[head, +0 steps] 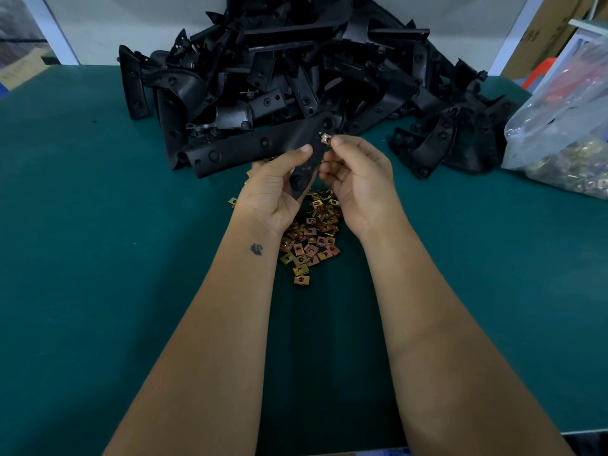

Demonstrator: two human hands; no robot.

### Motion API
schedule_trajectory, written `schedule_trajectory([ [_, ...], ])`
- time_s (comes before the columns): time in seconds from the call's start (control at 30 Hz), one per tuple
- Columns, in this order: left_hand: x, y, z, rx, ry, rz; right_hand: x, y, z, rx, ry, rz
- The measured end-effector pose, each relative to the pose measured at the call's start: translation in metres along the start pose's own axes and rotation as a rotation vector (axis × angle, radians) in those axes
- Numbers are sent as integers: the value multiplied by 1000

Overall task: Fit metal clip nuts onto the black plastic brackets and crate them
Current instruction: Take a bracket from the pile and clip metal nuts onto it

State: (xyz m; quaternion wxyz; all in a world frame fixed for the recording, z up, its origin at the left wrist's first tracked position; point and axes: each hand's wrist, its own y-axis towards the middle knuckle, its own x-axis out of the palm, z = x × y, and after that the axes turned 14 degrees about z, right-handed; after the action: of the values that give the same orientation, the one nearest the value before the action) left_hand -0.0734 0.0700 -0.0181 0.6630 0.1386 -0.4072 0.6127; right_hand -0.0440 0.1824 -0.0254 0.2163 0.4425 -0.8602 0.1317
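Left hand [275, 189]: frame centre, palm up, fingers curled round black bracket [307, 166], thumb on top. Right hand [358, 182]: beside it, thumb and forefinger pinching clip nut [325, 138] at bracket's upper end. Loose clip nuts [312, 238]: on green table [98, 225] beneath wrists. Bracket pile [296, 77]: upper centre.

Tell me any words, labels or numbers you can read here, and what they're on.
No text can be read.
Cardboard box, upper right: dark printed marks, too blurred to read.
Left forearm: a small swan-shaped tattoo, a picture, not lettering.
Black plastic brackets, clip nuts and plastic bag: no lettering visible.
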Motion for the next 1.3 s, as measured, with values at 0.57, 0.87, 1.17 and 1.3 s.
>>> schedule_trajectory([
  [0.57, 2, -4, 1, 14, 16, 9, 1, -1, -1, 24, 14, 13],
  [0.87, 0, -2, 1, 37, 36, -29, -1, -1, -1, 20, 22, -15],
  [1.17, -1, 1, 4, 72, 66, -2, 1, -5, -2, -7, 17, -55],
  [1.3, -1, -1, 7, 92, 78, -39, 1, -7, -2, 5, 30, -63],
])
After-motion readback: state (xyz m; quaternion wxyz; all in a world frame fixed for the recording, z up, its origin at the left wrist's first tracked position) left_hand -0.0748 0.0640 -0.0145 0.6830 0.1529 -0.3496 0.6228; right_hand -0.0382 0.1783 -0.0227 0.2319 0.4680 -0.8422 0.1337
